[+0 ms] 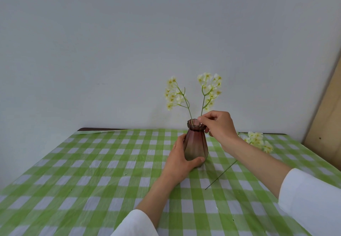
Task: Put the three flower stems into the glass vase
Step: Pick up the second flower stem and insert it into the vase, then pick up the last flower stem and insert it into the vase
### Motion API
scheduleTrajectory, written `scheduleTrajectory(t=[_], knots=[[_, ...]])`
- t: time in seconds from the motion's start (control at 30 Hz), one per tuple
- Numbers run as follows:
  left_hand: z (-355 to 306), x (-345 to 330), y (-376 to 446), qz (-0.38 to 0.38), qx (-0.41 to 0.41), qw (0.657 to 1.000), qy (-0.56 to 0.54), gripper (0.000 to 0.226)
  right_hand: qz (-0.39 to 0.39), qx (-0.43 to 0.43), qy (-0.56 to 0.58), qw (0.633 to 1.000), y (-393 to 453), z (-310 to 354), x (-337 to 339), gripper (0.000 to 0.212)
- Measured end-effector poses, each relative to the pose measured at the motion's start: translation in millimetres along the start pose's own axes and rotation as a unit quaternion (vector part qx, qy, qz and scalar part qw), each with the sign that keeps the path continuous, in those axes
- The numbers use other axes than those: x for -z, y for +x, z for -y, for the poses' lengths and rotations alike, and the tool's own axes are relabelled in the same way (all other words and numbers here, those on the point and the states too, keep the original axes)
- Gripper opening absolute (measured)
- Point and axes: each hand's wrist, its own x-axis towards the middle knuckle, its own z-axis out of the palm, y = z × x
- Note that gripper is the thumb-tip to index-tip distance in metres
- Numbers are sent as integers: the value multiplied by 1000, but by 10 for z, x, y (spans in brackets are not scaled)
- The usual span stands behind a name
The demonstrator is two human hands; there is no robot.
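Observation:
A tinted, faceted glass vase (196, 143) stands upright on the checked table near its far edge. My left hand (180, 160) wraps around the vase's lower left side. Two stems of pale yellow-white flowers stand in its mouth: one stem (173, 93) leans left, the other stem (210, 86) leans right. My right hand (219, 127) pinches the right stem just above the rim. A third flower stem (257, 140) lies flat on the table to the right, its thin green stalk running toward me, partly hidden behind my right forearm.
A green-and-white checked cloth (92, 171) covers the table, which meets a plain white wall (129, 42) at the back. A tan board (326, 117) leans at the far right corner.

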Motion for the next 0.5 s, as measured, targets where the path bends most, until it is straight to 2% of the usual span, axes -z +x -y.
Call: scheduleTrajectory(t=[0.33,0.5], knots=[[5,-7,0,-1,-4,1000,3,93,-12,-11,16,1000,-26,-40,42,29],[16,1,5,0,-4,1000,4,95,-30,-50,36,998,-39,-138,203,29]])
